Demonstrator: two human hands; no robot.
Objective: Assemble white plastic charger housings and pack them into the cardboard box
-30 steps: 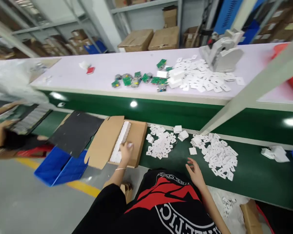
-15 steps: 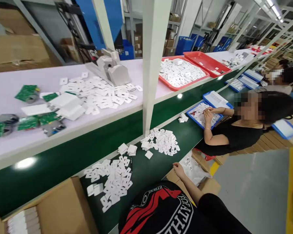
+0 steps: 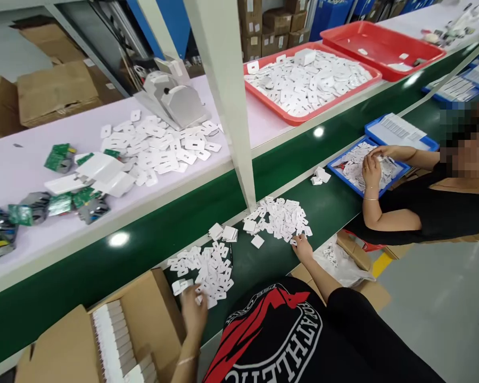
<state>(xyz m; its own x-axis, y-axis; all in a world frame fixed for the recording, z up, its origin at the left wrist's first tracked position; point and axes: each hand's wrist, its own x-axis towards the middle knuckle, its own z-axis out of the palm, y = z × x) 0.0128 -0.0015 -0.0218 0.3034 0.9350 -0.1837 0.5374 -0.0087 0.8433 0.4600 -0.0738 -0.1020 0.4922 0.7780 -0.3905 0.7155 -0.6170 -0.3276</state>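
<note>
Curling the left fingers [image 3: 190,299] at the near side of the left pile of flat white pieces [image 3: 215,274], just beside some thick white pieces [image 3: 181,286]. Being over the open brown box [image 3: 149,306] one second ago, then out of sight, and now showing again. Looking too blurry to tell if holding something or letting go.

Reaching with the right fingers [image 3: 300,244] to the near edge of the right pile of flat white pieces [image 3: 281,218], after stopping short of it half a second ago. Touching one white piece [image 3: 293,242] at the tips, but not showing enough to tell if pinching it.

Seeing a lone white square [image 3: 257,241] and small stacks [image 3: 229,233] left of the right fingers, on the green surface [image 3: 243,266]. Seeing the box left of the left fingers, holding a white row [image 3: 114,335]. Spotting a co-worker's hand [image 3: 371,171] over a blue tray [image 3: 345,181], past the right fingers.
</note>
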